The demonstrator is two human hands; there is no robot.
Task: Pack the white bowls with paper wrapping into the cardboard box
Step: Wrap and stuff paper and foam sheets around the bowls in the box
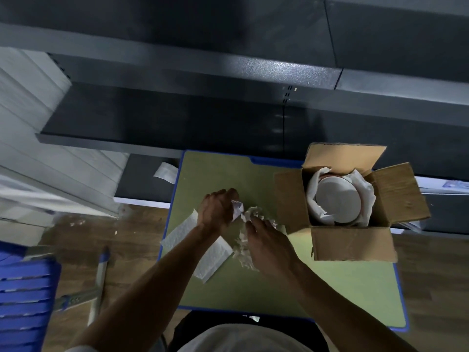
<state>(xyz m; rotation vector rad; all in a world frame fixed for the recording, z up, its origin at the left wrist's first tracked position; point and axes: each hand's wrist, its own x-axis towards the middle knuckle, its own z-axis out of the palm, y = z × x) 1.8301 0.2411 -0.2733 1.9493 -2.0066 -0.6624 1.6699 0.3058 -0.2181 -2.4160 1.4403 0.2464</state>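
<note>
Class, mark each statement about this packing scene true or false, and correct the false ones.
1. The brown cardboard box stands open on the green table top. True.
2. The box is empty. False: a white round bowl sits inside, with white wrapping paper around it.
3. The left hand and right hand both grip crumpled white paper. True.
4. The flat white paper sheets lie inside the box. False: the flat white paper sheets lie on the table, under the left forearm.
</note>
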